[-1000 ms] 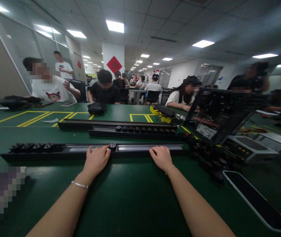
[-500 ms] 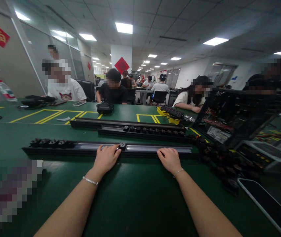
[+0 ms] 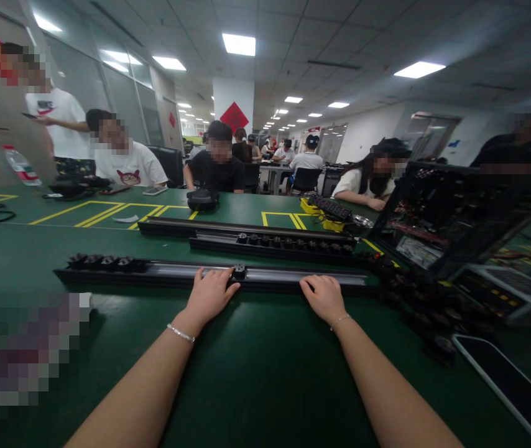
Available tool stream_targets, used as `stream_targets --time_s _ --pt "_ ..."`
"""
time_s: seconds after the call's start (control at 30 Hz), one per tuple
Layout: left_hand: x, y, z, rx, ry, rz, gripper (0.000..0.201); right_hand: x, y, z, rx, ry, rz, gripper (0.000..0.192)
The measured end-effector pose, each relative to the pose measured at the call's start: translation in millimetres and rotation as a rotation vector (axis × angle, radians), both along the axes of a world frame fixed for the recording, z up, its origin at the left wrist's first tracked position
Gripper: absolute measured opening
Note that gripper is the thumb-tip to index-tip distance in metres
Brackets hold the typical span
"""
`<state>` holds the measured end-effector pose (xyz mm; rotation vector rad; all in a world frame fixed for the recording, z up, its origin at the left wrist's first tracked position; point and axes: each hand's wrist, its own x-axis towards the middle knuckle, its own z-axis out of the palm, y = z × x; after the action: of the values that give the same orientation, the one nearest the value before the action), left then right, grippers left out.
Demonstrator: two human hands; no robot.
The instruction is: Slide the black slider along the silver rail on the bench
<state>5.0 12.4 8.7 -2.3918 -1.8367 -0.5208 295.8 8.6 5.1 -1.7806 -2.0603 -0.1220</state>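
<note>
A long black track (image 3: pixel 107 281) with a pale glossy strip along its channel lies crosswise on the green table in front of me. Several small round black parts (image 3: pixel 108 264) sit in its left end. Near the middle, one similar black part (image 3: pixel 239 270) stands in the channel. My left hand (image 3: pixel 210 297) is closed over the track just left of that part, index fingertip against it and thumb at the front edge. To the right, my right hand (image 3: pixel 324 300) grips the same track with curled fingers; its fingertips are partly hidden.
Behind lie another long black track (image 3: pixel 167 228) and a shorter one (image 3: pixel 214 244) holding several round parts. A heap of black parts (image 3: pixel 426 311), a phone-like slab (image 3: pixel 508 386) and an open computer case (image 3: pixel 443 218) occupy the right. People sit across the table.
The view shifts slightly right-to-left, so the table things appear a little further right. Both hands keep their hold on the track. A standing person at the back has moved left.
</note>
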Motion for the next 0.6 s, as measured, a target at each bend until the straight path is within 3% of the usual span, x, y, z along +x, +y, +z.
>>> stream_targets --time_s 0.4,0.6 --pt "3.3 -0.3 -4.6 0.036 0.024 0.001 0.050 -2.1 -1.4 2.9 0.000 0.019 -0.008 0.033" --pt "9.0 -1.7 -6.2 0.074 0.033 -0.021 0.049 -33.6 -9.1 2.7 0.023 0.024 0.168 0.033"
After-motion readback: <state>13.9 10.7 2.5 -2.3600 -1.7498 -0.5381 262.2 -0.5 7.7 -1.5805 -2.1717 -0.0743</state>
